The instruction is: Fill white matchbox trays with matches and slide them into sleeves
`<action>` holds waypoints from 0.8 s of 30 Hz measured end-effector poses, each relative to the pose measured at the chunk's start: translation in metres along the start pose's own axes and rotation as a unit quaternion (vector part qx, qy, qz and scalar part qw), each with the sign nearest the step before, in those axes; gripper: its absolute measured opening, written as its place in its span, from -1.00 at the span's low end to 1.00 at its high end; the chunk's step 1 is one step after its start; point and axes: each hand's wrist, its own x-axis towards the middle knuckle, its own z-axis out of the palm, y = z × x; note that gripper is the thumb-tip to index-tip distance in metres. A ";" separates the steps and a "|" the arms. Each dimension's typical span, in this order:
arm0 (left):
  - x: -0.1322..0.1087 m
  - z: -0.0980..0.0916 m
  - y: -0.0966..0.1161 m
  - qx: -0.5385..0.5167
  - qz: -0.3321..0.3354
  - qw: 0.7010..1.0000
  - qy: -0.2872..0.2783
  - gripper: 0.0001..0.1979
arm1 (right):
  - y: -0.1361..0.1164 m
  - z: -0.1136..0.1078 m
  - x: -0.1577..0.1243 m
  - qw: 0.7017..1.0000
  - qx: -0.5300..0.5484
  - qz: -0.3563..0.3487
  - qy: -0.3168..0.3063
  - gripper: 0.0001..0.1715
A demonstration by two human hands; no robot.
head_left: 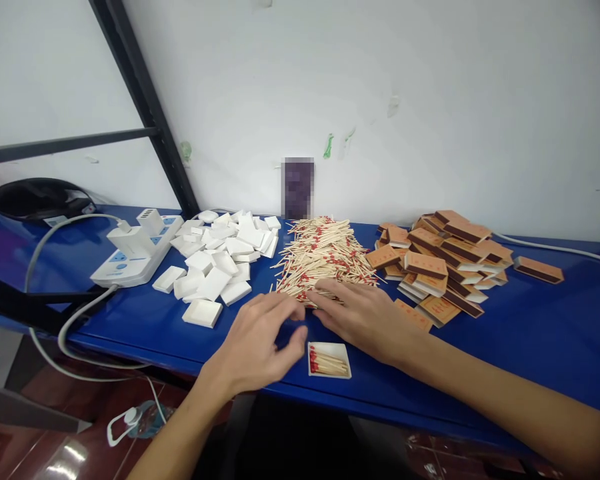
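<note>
A big heap of red-tipped matches [325,257] lies in the middle against the wall side. My right hand [357,313] rests at its near edge, fingers stretched out over the matches. Beside it, my left hand [260,340] is at the heap's front left corner, its fingers bent and its thumb held apart; I see nothing in its grasp. The left fingertips are partly hidden. Below and between both hands sits a small white matchbox tray [349,363] with several matches inside, their red heads to the left.
White empty trays [213,283] are piled on the left, orange-brown matchbox sleeves [425,263] on the right. A power strip [130,267] with plugs and cables is at far left, by a black shelf frame [150,100]. The blue table's [530,333] front edge runs below.
</note>
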 end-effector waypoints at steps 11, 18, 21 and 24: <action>0.005 0.008 -0.007 0.083 -0.038 0.996 -0.013 -0.87 | 0.008 0.011 -0.002 0.994 0.003 -0.034 0.100 -0.79; 0.004 0.007 -0.008 0.089 -0.011 0.995 -0.045 -0.82 | 0.014 0.001 -0.008 0.988 0.057 -0.014 0.144 -0.84; 0.003 0.007 -0.007 0.092 -0.007 0.995 -0.046 -0.84 | 0.010 -0.002 -0.018 0.986 0.093 -0.003 0.141 -0.85; 0.003 0.009 -0.008 0.095 -0.004 0.995 -0.042 -0.85 | 0.007 -0.001 -0.028 0.984 0.125 0.008 0.124 -0.84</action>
